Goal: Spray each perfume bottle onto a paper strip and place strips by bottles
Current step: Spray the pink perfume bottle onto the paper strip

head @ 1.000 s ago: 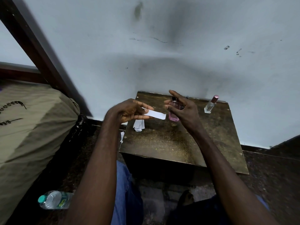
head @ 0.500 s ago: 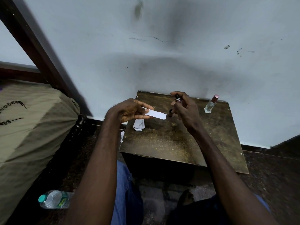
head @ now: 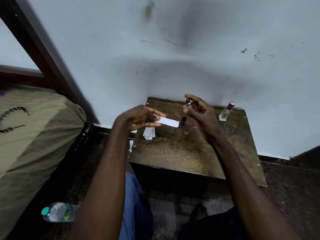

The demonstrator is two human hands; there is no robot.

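No strip was placed: the left hand (head: 140, 116) pinched a white paper strip (head: 168, 121) beside the uncapped pink glass perfume bottle (head: 191, 108) gripped by the right hand (head: 203, 118); the clear pink-capped bottle (head: 226, 112) stood untouched.

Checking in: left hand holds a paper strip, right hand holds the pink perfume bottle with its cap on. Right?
Not quite. In the head view the pink perfume bottle in the right hand is uncapped: its black spray nozzle is bare, and a dark cap stands on the table. The left hand does hold a paper strip.
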